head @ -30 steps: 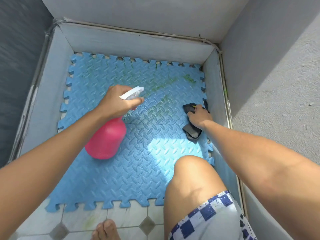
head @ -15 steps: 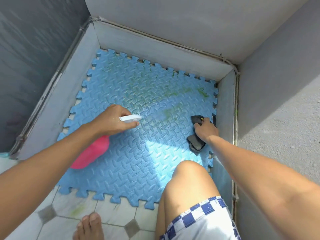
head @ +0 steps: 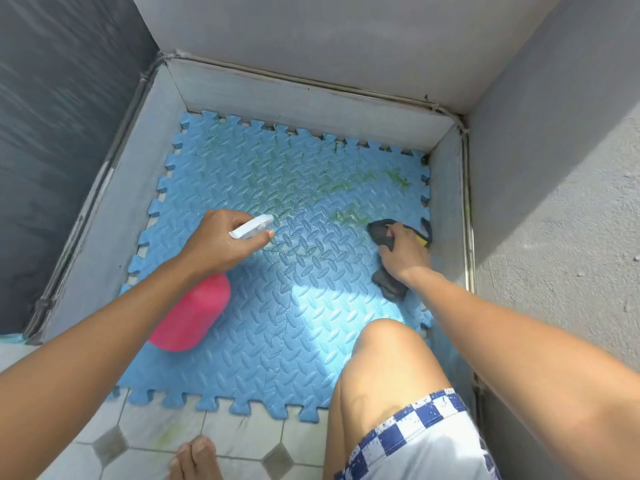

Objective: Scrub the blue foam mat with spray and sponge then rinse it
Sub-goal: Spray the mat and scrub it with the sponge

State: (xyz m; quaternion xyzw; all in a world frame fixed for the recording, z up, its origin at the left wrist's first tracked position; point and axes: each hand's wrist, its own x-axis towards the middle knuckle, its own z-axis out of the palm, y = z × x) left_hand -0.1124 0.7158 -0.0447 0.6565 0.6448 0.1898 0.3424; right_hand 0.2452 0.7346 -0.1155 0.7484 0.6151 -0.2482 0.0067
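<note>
While crouching at the bottom of the frame, leans over the blue foam mat (head: 298, 327), spread flat on the floor across the centre of the frame and hemmed in by a low grey kerb (head: 311, 102) along its upper, left and right sides.

Grips a pink spray bottle (head: 194, 317) in the left hand (head: 221, 242), left of centre, with fingers (head: 256, 241) curled round the white trigger head (head: 251, 227) and forefinger lying under it. Points the nozzle rightward over the mat, with the pink body slanting down toward the lower left beneath the wrist. Cannot tell whether the bottle's base touches the mat.

Presses a dark sponge (head: 379, 232) onto the mat with the right hand (head: 403, 254), at the mat's right edge, just beside the kerb. Bends the fingers over the top of it, leaving dark ends sticking out above and below the hand and a yellow strip showing at the right.

Shows green smears (head: 349, 216) across the upper half of the mat, the nearest just left of the sponge, and a bright sunlit patch low in the middle.

Rests a bare knee (head: 384, 351) over the mat's lower right corner, above blue-and-white checked shorts (head: 426, 438). Plants a bare foot (head: 194, 459) on the white tiled floor (head: 156, 427) below the mat's toothed lower edge.
</note>
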